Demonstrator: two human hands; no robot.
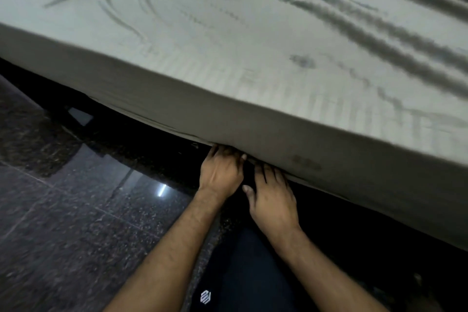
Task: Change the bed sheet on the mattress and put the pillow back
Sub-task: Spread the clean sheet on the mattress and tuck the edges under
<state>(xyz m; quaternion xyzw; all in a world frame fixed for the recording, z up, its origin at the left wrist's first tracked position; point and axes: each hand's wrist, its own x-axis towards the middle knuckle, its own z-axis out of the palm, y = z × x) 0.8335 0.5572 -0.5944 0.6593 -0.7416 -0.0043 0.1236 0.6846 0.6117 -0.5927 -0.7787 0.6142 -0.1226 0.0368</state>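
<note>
My left hand [220, 172] and right hand [272, 194] sit side by side at the near lower edge of the mattress, which the pale grey-green cotton bed sheet [228, 53] covers, creased far right. My fingertips vanish beneath the hem, so I cannot tell their grip. Dark speckled floor tiles [63, 210] lie left.

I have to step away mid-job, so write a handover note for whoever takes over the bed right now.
Left hand: fingertips tucked under the mattress's lower edge, pushing sheet in.
Right hand: fingers straight, pressing at the same edge beside it.
Sheet: covers the mattress top and near side; top wrinkled, especially far right.
Done: sheet spread, this side partly tucked.
Left: finish tucking, smooth wrinkles, return the pillow, which is not in view.
</note>
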